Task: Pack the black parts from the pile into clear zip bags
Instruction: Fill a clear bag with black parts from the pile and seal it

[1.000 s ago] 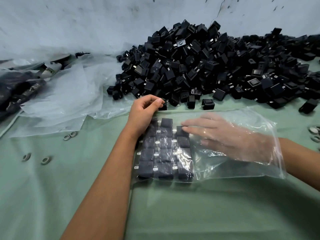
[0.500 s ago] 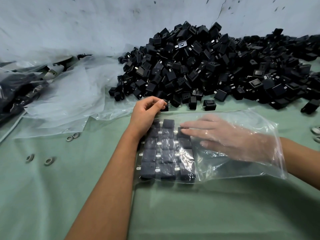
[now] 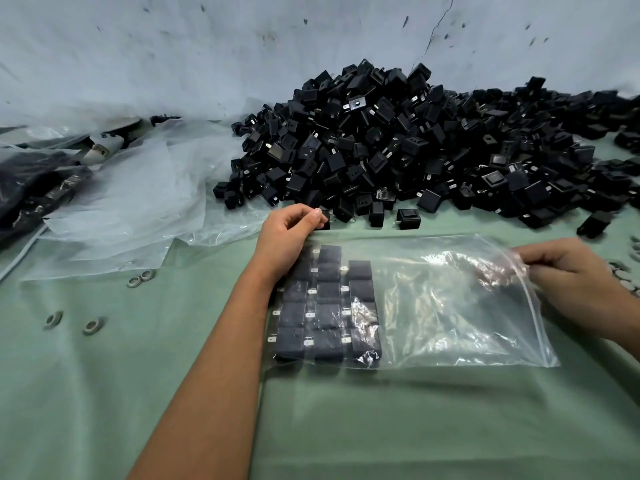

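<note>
The clear zip bag [image 3: 446, 303] lies flat on my green-covered desk [image 3: 415, 427], black parts [image 3: 327, 306] packed in rows at its left end. My left hand [image 3: 287, 233] rests on that end, fingers curled loosely. My right hand [image 3: 568, 275] pinches the bag's open right edge. The pile [image 3: 415, 147] sits just behind, loose plastic sheets [image 3: 138, 192] to the left

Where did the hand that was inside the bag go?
The right hand slid out of the clear zip bag to the right and now pinches the bag's open edge. The left hand stayed at the bag's far left corner, and the rows of black parts inside and the pile did not move.
</note>
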`<act>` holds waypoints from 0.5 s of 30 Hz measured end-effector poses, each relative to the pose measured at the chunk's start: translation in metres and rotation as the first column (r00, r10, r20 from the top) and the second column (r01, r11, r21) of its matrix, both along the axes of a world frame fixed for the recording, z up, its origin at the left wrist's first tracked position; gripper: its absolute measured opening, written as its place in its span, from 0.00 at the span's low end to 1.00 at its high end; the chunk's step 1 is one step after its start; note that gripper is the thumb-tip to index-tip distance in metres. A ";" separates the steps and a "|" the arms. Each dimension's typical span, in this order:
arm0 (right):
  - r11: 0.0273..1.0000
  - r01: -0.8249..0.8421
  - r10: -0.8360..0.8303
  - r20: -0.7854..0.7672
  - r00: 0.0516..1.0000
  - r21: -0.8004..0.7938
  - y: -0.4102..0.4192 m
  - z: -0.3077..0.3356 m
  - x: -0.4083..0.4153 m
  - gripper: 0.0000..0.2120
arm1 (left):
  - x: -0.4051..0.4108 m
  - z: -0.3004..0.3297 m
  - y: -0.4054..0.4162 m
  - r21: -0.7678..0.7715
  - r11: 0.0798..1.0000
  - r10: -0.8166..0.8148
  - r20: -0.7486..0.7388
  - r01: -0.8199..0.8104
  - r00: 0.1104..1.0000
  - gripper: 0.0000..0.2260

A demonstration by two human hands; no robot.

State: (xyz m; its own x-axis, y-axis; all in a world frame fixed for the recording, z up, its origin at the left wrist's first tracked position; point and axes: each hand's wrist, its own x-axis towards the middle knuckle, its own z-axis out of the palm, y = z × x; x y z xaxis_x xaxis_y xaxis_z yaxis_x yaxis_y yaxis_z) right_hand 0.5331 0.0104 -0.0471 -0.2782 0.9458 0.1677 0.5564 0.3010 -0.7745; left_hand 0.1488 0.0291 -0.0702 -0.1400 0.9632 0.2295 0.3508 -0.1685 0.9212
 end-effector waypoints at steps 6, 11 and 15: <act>0.934 0.227 -0.204 -0.112 0.973 0.276 0.022 0.036 -0.037 0.20 | -0.002 -0.004 0.005 -0.019 0.980 0.200 0.054 -0.200 0.978 0.11; 0.917 -0.085 0.002 0.209 0.978 0.391 0.033 0.066 -0.136 0.13 | -0.006 -0.005 0.010 -0.092 0.960 0.275 0.143 -0.264 0.951 0.12; 0.927 -0.312 0.161 0.531 0.832 0.208 0.052 0.051 -0.204 0.15 | -0.005 -0.005 0.011 -0.073 0.972 0.234 0.155 -0.225 0.960 0.12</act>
